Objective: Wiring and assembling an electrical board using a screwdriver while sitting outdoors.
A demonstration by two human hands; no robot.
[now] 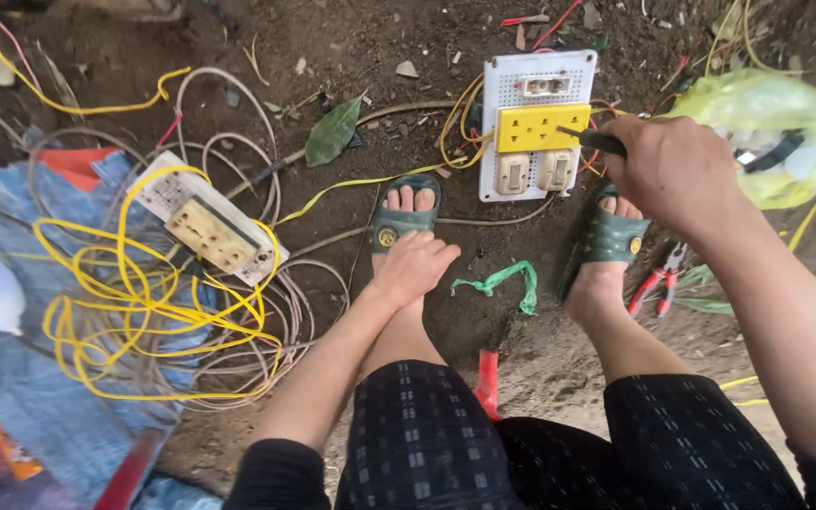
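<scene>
Head view, right hand (668, 170) gripping screwdriver (595, 141), yellow socket (538, 127)

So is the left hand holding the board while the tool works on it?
No, the left hand rests on the left foot, apart from the white switch board, while the right hand holds the tool to it.

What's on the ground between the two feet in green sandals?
In the head view, a crumpled green strip lies on the bare dirt between the left foot and the right foot. Nearer the knees, a red object pokes up.

Outdoor dirt-ground work spot: bare soil (531, 364), tangled wires (144, 312), switchboard (535, 123), pliers (658, 279).
</scene>
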